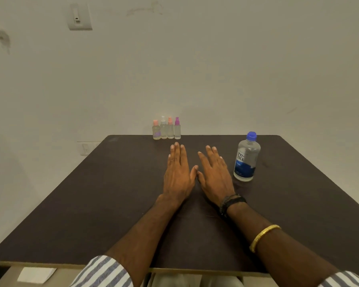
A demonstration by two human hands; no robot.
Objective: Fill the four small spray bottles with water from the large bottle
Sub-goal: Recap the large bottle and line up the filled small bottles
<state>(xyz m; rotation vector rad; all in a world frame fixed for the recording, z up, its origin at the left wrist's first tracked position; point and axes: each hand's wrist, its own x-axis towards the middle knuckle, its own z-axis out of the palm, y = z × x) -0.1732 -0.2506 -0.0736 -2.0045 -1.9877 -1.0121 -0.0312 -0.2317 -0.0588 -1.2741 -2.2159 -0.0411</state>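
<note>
Several small clear spray bottles (166, 129) stand in a tight row at the table's far edge, with pink, white, pink and purple tops. A large clear bottle (246, 157) with a blue cap and blue label stands upright to the right. My left hand (178, 172) lies flat on the dark table (91, 193), fingers straight, just in front of the small bottles. My right hand (215, 175) lies flat beside it, thumbs touching, a short way left of the large bottle. Neither hand holds anything.
A white wall rises right behind the table's far edge, with a switch plate (79, 17) high on the left. A white paper (36, 274) lies below the table's near left edge.
</note>
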